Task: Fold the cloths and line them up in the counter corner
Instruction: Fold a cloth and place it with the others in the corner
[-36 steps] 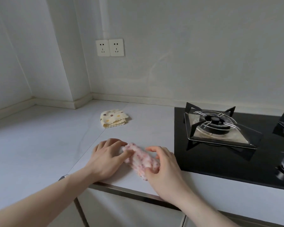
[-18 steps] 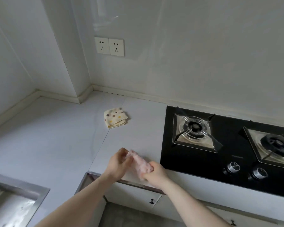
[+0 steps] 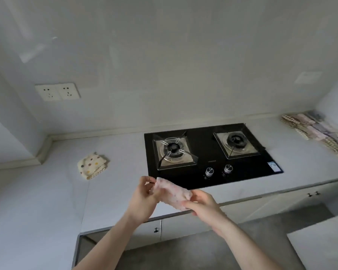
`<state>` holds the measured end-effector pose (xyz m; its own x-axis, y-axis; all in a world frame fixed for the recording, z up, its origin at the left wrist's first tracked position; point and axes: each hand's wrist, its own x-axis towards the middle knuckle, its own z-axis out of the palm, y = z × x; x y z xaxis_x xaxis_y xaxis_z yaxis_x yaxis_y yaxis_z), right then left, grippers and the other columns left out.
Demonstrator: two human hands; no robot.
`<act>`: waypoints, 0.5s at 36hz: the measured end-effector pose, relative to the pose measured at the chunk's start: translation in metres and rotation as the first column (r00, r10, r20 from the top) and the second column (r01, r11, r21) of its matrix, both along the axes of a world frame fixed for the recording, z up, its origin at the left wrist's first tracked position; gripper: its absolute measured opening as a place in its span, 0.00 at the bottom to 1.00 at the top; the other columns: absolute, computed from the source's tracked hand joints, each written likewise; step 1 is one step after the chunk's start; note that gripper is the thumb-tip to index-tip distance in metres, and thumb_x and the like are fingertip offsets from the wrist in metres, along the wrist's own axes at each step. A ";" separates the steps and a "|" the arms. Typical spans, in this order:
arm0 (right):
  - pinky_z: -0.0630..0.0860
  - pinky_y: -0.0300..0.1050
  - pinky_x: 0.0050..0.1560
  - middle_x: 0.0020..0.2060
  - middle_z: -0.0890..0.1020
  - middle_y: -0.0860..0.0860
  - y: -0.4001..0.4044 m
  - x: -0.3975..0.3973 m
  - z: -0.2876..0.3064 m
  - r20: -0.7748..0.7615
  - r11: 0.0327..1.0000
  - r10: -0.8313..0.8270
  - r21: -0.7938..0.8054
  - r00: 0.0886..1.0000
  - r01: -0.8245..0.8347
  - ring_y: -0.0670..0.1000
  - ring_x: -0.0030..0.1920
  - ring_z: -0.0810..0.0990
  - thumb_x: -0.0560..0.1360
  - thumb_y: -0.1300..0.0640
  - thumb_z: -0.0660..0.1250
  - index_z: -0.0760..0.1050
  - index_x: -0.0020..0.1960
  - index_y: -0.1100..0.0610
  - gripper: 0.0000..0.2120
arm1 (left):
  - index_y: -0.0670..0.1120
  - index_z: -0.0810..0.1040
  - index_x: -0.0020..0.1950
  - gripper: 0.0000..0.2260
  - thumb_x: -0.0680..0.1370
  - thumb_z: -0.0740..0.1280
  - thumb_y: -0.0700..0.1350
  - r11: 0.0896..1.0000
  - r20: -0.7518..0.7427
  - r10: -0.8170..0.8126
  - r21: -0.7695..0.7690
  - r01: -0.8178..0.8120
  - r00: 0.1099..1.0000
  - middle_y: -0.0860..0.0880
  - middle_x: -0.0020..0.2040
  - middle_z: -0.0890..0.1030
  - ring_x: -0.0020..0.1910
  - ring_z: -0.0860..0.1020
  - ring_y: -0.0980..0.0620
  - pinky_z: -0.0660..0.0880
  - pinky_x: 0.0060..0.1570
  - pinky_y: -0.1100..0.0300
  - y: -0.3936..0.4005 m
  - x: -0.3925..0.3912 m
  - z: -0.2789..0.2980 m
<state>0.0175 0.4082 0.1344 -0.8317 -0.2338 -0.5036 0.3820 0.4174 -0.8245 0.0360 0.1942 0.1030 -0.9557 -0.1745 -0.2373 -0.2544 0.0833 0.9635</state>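
Nearest, both bare forearms reach in from the bottom edge, their upper parts cut off. The left hand [image 3: 144,195] and the right hand [image 3: 200,201] hold a small, fuzzy pink cloth with fine darker specks [image 3: 173,192] between them, folded into a narrow strip, above the front edge of the pale grey counter [image 3: 47,191]. The left fingers pinch its far end; the right fingers curl around its near end, hiding that part. Just behind lies the black glass two-burner gas hob [image 3: 209,152]. To the left, a folded cream cloth with coloured dots [image 3: 93,165] rests on the counter. In the far right corner, a row of folded pastel cloths [image 3: 316,131] lines the wall, blurred, so single pieces are hard to tell.
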 end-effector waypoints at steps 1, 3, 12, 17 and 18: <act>0.80 0.44 0.50 0.47 0.86 0.46 0.010 -0.002 0.003 -0.005 0.999 -0.031 -0.008 0.999 0.031 0.48 0.51 0.84 0.72 0.53 0.75 0.80 0.54 0.50 0.12 | 0.49 0.71 0.57 0.13 0.78 0.72 0.49 1.000 -0.008 -0.030 -0.001 0.030 1.000 0.44 0.47 0.84 0.44 0.82 0.49 0.80 0.44 0.56 0.009 -0.007 0.006; 0.82 0.44 0.51 0.49 0.86 0.47 0.030 -0.006 0.008 -0.011 0.996 -0.079 -0.031 0.997 0.078 0.47 0.51 0.85 0.71 0.53 0.75 0.80 0.54 0.51 0.13 | 0.50 0.72 0.60 0.16 0.77 0.74 0.48 0.996 -0.028 -0.085 0.003 0.085 0.996 0.44 0.49 0.84 0.47 0.84 0.47 0.83 0.47 0.51 0.028 -0.022 0.018; 0.83 0.42 0.51 0.53 0.85 0.45 0.149 -0.035 0.026 -0.064 0.975 -0.211 -0.077 0.975 0.206 0.44 0.51 0.85 0.75 0.45 0.73 0.78 0.61 0.48 0.16 | 0.49 0.74 0.61 0.15 0.78 0.73 0.44 0.958 -0.115 -0.280 -0.088 0.271 0.953 0.47 0.49 0.84 0.48 0.84 0.49 0.83 0.45 0.55 0.152 -0.086 0.049; 0.81 0.40 0.47 0.49 0.86 0.47 0.242 -0.055 0.033 -0.116 0.955 -0.297 -0.023 0.948 0.296 0.45 0.49 0.85 0.74 0.46 0.74 0.80 0.57 0.49 0.14 | 0.48 0.73 0.63 0.15 0.78 0.73 0.44 0.933 -0.110 -0.359 -0.068 0.353 0.927 0.47 0.49 0.84 0.46 0.85 0.53 0.82 0.42 0.60 0.243 -0.117 0.060; 0.80 0.40 0.46 0.48 0.86 0.48 0.261 -0.060 0.034 -0.127 0.950 -0.311 -0.018 0.942 0.311 0.46 0.48 0.85 0.73 0.46 0.75 0.80 0.55 0.50 0.14 | 0.48 0.73 0.63 0.15 0.78 0.73 0.44 0.927 -0.112 -0.374 -0.077 0.367 0.921 0.48 0.49 0.85 0.46 0.85 0.53 0.82 0.42 0.60 0.261 -0.124 0.061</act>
<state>-0.0424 0.6691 0.1689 -0.9197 0.0482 -0.3897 0.3857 0.2967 -0.8736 -0.0881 0.4550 0.1640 -0.9754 0.1884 -0.1143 -0.0755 0.2014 0.9766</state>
